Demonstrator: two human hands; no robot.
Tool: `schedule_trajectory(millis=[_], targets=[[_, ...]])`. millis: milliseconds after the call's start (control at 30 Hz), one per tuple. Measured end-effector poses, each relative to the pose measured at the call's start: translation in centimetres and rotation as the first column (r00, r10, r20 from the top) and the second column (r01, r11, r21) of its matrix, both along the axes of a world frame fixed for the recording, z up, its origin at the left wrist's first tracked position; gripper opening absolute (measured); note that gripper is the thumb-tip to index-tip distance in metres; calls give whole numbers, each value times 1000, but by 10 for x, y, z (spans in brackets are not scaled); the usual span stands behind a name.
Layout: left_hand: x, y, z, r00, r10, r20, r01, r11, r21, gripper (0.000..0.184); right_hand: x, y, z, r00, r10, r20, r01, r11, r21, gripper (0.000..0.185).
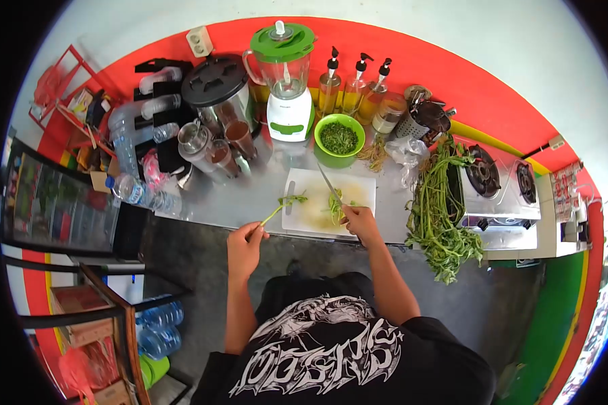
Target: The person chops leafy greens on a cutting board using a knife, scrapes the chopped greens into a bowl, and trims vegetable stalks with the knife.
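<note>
My left hand (245,244) is closed on the stem of a leafy green sprig (282,206), whose leaves reach over the left part of the white cutting board (302,183). In my right hand (359,223) is a kitchen knife (328,181), its blade pointing away from me across the board. Under and beside the blade lie some loose green leaves (335,208). Just behind the board stands a green bowl (335,159) filled with chopped greens (339,138). A large bunch of leafy stems (438,202) hangs over the counter's front edge at the right.
Behind the board stand a blender (289,108) and several pump bottles (353,91). Metal shakers (197,145) and plastic bottles (135,192) occupy the left side. A gas stove (503,196) is at the right, a clear plastic bag (408,154) near the bowl.
</note>
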State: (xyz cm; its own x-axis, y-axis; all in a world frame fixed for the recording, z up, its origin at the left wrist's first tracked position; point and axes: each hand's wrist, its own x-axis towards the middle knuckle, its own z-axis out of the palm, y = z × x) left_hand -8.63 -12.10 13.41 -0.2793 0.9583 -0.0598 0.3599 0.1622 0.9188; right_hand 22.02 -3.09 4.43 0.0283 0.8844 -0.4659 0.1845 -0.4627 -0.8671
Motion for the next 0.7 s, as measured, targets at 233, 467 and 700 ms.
schedule_trajectory(millis=[233, 467, 700], targets=[[16, 14, 0, 995, 0, 100, -1, 1000, 8, 21, 18, -8, -9, 970, -103, -219, 63, 981, -183, 41], [14, 25, -3, 998, -2, 67, 3, 1000, -15, 24, 47, -41, -44, 972, -153, 181, 123, 979, 165, 43], [-18, 23, -5, 999, 38, 28, -38, 999, 7, 28, 21, -64, -37, 791, -120, 601, -73, 955, 287, 42]])
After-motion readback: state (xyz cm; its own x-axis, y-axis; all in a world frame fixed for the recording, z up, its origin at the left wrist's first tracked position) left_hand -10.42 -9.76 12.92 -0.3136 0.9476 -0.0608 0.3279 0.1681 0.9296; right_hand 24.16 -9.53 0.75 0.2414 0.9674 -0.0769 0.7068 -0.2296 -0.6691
